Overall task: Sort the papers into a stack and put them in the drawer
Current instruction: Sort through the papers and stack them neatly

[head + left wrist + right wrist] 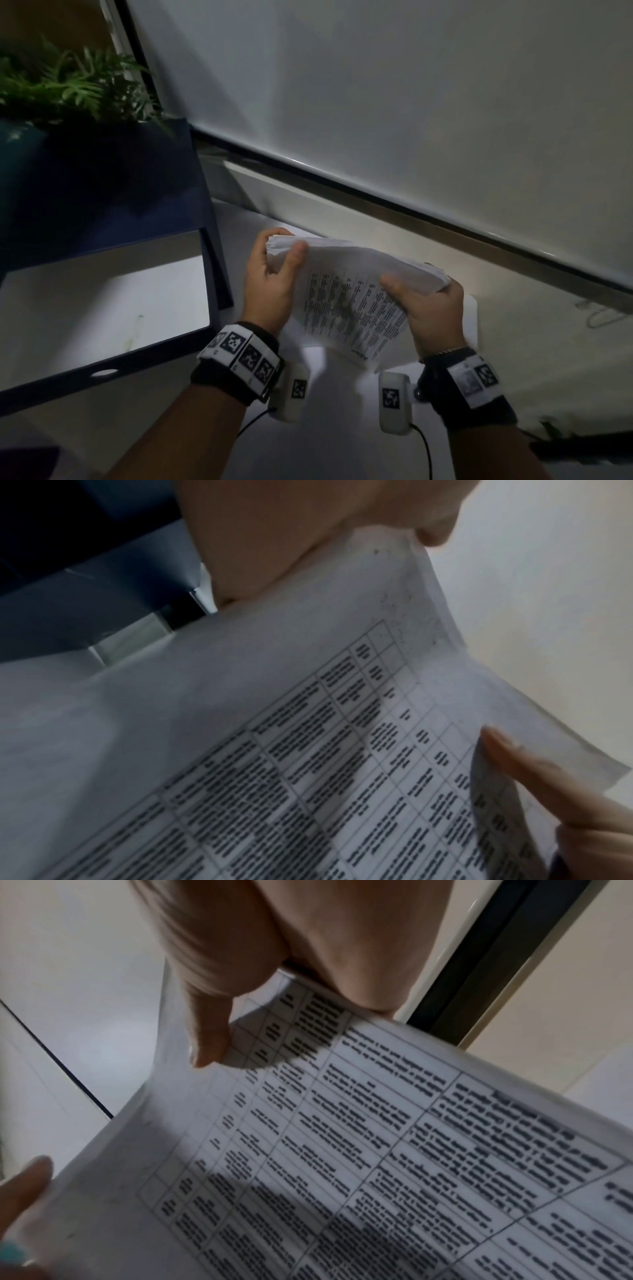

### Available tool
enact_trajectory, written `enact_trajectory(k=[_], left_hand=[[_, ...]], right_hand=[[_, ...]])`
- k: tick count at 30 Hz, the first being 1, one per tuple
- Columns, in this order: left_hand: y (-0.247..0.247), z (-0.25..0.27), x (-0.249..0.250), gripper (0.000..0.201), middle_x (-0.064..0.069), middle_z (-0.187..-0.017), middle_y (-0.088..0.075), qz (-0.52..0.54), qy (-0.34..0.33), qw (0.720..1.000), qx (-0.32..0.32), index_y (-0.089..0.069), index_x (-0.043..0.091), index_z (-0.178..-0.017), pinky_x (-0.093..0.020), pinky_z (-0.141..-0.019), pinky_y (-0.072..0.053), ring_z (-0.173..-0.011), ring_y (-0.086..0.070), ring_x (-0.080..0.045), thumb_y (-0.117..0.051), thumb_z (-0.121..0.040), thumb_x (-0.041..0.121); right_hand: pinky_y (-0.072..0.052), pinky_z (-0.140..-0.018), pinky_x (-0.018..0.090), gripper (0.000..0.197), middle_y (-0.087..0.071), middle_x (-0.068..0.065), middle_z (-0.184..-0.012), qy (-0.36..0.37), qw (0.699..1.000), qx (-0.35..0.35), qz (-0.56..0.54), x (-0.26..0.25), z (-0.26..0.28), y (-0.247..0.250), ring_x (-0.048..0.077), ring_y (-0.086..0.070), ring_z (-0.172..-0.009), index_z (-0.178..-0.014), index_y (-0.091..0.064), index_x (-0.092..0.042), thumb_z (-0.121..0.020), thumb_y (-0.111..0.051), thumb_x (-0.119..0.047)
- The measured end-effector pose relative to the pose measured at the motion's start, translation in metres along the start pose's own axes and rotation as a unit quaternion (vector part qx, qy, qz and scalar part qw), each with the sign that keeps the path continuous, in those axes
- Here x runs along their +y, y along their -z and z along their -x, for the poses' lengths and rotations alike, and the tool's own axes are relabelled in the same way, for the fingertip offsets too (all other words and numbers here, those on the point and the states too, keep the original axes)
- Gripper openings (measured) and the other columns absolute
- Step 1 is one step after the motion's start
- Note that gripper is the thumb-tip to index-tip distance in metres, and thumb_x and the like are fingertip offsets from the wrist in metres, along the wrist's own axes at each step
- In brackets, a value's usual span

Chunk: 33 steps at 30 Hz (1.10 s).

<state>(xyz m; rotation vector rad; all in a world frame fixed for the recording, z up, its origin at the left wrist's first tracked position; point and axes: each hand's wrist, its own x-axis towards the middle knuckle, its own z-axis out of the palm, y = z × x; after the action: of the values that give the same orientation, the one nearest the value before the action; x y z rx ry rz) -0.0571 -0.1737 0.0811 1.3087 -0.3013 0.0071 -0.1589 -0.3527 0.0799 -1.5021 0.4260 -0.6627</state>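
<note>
A stack of white papers (349, 294) printed with tables is held in the air between both hands, bowed upward in the middle. My left hand (274, 270) grips its left end with the thumb on top. My right hand (428, 301) grips the right end, thumb on the printed sheet. The left wrist view shows the printed table on the papers (308, 750) close up, and so does the right wrist view of the papers (377, 1150). The open dark-blue drawer (113, 370) with a pale bottom lies to the left of the hands.
A green plant (68, 82) stands on the dark cabinet top (102, 178) behind the drawer. A white wall with a dark skirting strip (411, 202) runs behind the hands. Pale floor lies below the papers. A cable (599, 315) lies at the right.
</note>
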Motion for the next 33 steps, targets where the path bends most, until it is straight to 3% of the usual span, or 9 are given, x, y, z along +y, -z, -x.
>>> enact_trajectory(k=[3,6,12,15,18,20,25,30,33], left_hand=[[-0.008,0.000,0.003,0.013,0.017,-0.062,-0.060,0.016,-0.018,0.998,0.059,-0.055,0.016,-0.081,-0.009,-0.055,-0.044,-0.058,-0.055,0.005,-0.056,-0.093,0.018],[-0.010,-0.005,0.000,0.020,0.015,-0.056,-0.053,0.016,-0.027,0.994,0.102,-0.055,0.017,-0.068,-0.013,-0.056,-0.040,-0.056,-0.047,0.001,-0.055,-0.088,0.014],[-0.008,-0.013,-0.007,0.019,0.013,-0.064,-0.055,-0.013,-0.032,0.993,0.114,-0.058,0.020,-0.069,-0.012,-0.061,-0.040,-0.064,-0.049,-0.003,-0.054,-0.087,0.027],[-0.010,-0.012,-0.006,0.022,0.013,-0.061,-0.054,-0.018,-0.021,0.993,0.118,-0.058,0.022,-0.068,-0.015,-0.057,-0.041,-0.059,-0.048,-0.002,-0.056,-0.087,0.033],[-0.007,-0.011,-0.003,0.014,0.009,-0.070,-0.055,-0.004,-0.018,0.996,0.083,-0.058,0.018,-0.084,-0.013,-0.052,-0.043,-0.054,-0.052,0.004,-0.067,-0.086,0.029],[0.000,-0.009,-0.009,0.030,0.006,-0.082,-0.061,-0.036,-0.009,0.999,0.025,-0.058,0.015,-0.098,-0.010,-0.055,-0.047,-0.061,-0.059,0.005,-0.077,-0.076,0.014],[0.000,-0.002,-0.026,0.031,0.016,-0.081,-0.073,-0.088,0.025,0.995,0.026,-0.070,0.030,-0.087,-0.018,-0.070,-0.050,-0.076,-0.066,0.004,-0.079,-0.074,0.003],[0.003,0.003,-0.021,0.038,0.015,-0.085,-0.073,-0.051,-0.005,0.998,0.022,-0.064,0.026,-0.097,-0.013,-0.071,-0.052,-0.080,-0.067,0.005,-0.081,-0.072,0.003],[0.011,0.007,-0.040,0.064,0.006,-0.104,-0.068,-0.072,0.071,0.995,-0.009,-0.055,0.027,-0.112,-0.017,-0.080,-0.055,-0.095,-0.065,0.003,-0.089,-0.061,0.011]], right_hand=[[-0.055,-0.063,0.029,0.018,-0.071,-0.003,-0.070,0.030,0.999,0.027,-0.015,-0.001,0.001,-0.005,0.013,-0.067,-0.067,-0.078,-0.071,-0.018,-0.072,-0.084,-0.029],[-0.047,-0.055,0.025,0.031,-0.059,-0.003,-0.062,0.046,0.995,0.083,-0.020,-0.003,0.000,-0.013,0.015,-0.058,-0.060,-0.073,-0.069,-0.016,-0.081,-0.064,-0.045],[-0.047,-0.063,0.033,0.027,-0.062,-0.004,-0.065,0.047,0.993,0.109,-0.010,-0.002,-0.002,-0.020,0.018,-0.059,-0.066,-0.072,-0.071,-0.017,-0.082,-0.061,-0.040],[-0.054,-0.063,0.026,0.016,-0.070,-0.006,-0.073,0.057,0.995,0.077,0.013,-0.003,0.001,-0.017,0.008,-0.065,-0.069,-0.080,-0.072,-0.017,-0.075,-0.079,-0.030],[-0.054,-0.063,0.021,0.017,-0.071,-0.005,-0.068,0.098,0.991,0.052,0.073,0.000,-0.001,-0.012,0.006,-0.066,-0.062,-0.077,-0.072,-0.015,-0.069,-0.087,-0.014],[-0.054,-0.062,0.025,0.015,-0.070,-0.006,-0.065,0.108,0.989,0.064,0.078,-0.001,-0.004,-0.007,0.007,-0.064,-0.059,-0.072,-0.071,-0.018,-0.070,-0.086,-0.015],[-0.061,-0.078,0.045,0.017,-0.076,-0.002,-0.078,0.018,0.997,0.053,0.049,0.010,-0.004,-0.004,0.019,-0.074,-0.076,-0.079,-0.071,-0.020,-0.071,-0.086,-0.020],[-0.061,-0.075,0.033,0.021,-0.077,0.001,-0.083,0.050,0.997,0.051,0.038,0.004,-0.001,-0.001,0.018,-0.075,-0.080,-0.089,-0.074,-0.015,-0.072,-0.085,-0.018],[-0.061,-0.080,0.043,0.041,-0.077,0.007,-0.091,-0.017,0.998,0.018,0.054,0.025,0.001,0.005,0.022,-0.074,-0.087,-0.100,-0.072,-0.009,-0.064,-0.089,-0.019]])
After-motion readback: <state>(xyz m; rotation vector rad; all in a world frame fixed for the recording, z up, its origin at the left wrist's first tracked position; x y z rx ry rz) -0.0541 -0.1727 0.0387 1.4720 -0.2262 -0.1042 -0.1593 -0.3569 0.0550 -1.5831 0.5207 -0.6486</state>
